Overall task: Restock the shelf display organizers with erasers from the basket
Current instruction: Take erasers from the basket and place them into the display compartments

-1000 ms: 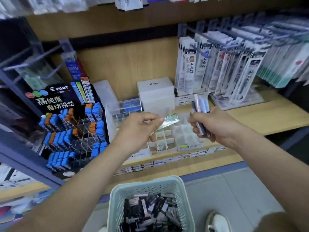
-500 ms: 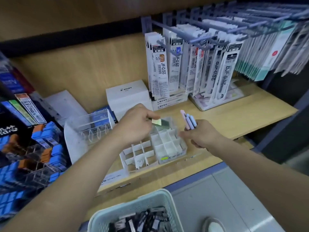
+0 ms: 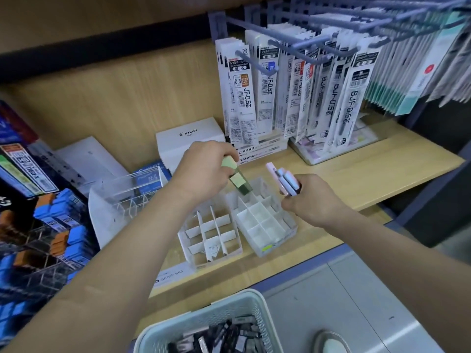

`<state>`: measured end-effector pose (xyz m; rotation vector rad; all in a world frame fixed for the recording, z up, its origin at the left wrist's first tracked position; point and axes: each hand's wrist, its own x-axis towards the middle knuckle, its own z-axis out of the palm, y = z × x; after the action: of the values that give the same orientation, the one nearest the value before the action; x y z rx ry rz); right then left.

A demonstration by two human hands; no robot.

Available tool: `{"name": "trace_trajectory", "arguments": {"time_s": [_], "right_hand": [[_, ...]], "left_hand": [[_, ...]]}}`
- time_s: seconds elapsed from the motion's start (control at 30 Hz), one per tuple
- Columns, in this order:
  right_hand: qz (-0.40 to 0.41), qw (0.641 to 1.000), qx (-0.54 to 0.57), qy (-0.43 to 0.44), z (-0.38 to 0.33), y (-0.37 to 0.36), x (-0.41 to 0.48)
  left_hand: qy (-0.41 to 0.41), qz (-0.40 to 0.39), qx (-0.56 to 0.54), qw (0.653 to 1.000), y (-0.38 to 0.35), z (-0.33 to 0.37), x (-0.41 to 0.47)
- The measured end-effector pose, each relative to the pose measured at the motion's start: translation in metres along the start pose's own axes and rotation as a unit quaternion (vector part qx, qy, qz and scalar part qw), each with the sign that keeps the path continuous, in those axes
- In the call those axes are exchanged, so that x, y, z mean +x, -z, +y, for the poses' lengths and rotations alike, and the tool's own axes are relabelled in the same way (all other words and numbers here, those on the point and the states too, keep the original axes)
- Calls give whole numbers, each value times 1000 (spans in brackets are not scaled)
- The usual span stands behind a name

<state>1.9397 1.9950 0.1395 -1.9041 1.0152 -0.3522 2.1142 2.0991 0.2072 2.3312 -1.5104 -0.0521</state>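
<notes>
We pinch a green eraser (image 3: pixel 235 178) in our left hand (image 3: pixel 204 171), its lower end tilted at a rear cell of the clear organizer (image 3: pixel 267 222). Our right hand (image 3: pixel 311 200) clasps a bundle of pastel erasers (image 3: pixel 286 180) just beside it. Tilted so, the eraser may snag a divider and shove the organizer. Behind, we read PILOT on a white box (image 3: pixel 188 138), then MONO and JF-0.5.

Left hand (image 3: pixel 204 171) reaches forward, palm down, fingers pinching green eraser (image 3: pixel 237 180). Right hand (image 3: pixel 313 200) beside it, fingers curled round pastel erasers (image 3: pixel 287 182). Forearms bare, outstretched.
</notes>
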Motion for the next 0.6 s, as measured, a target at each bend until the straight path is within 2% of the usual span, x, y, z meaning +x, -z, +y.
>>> {"name": "trace_trajectory", "arguments": {"time_s": [0.17,0.33,0.6], "right_hand": [[-9,1000,21,-9,-2,-4,-1],[-18,999,37,-23,-3,-5,-3],[-36,997,66,-26,-5,2,-8]], "left_hand": [[-34,-47,23,998,-7,-5,-2],[-7,-13,-1,1000,-18,0,-6],[-54,11,93,994,-36,-5,-5]]}}
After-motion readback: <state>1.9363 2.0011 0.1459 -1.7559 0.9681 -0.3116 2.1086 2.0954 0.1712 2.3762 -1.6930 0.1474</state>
